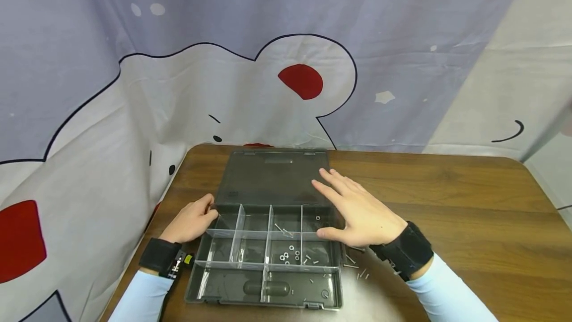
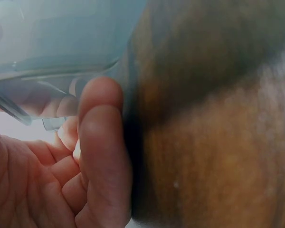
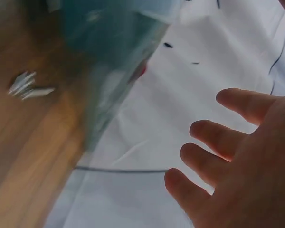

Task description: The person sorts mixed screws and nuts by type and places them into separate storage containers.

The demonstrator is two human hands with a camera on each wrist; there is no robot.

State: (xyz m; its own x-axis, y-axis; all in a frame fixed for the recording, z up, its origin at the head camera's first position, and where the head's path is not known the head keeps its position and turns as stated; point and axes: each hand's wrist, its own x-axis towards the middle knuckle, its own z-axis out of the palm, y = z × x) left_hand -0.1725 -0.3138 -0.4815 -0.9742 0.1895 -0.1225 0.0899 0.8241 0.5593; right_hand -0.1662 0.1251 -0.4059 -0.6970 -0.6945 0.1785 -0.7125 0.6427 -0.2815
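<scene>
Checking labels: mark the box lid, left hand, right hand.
Box lid (image 1: 273,179), head view, middle of its panel.
Left hand (image 1: 189,220), head view, back of hand.
Right hand (image 1: 364,216), head view, back of hand.

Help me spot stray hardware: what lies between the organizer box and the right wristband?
Loose metal screws lie there on the wooden table, shown in the head view.

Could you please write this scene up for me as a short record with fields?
Box: divided, on the wooden table
Lid: open, at the back
Nuts: several in one middle-row compartment
Screws: some loose on the table, right of the box
Left hand: fingers curled at the box's left edge
Right hand: fingers spread, raised by the box's right side, holding nothing
Background: patterned cloth
</scene>
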